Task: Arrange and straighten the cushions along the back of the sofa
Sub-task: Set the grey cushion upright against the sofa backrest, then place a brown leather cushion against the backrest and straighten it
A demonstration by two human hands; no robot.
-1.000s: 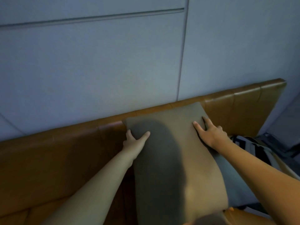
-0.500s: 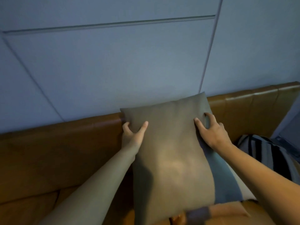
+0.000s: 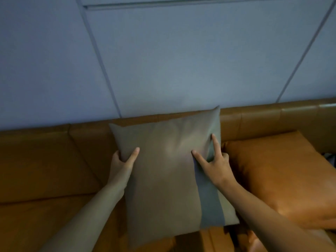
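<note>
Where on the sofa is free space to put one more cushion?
Free: the sofa seat and backrest left of the grey cushion, beyond the left hand. Crowded: right of it, where the right hand grips its edge and the orange cushion lies close beside.

Both hands forward, gripping.

A tan-orange leather sofa with a panelled backrest spans the view. At centre, a taupe square fabric cushion stands on its seat, leaning against the backrest. At three o'clock from it, just beside, an orange leather cushion lies tilted on the seat.
</note>
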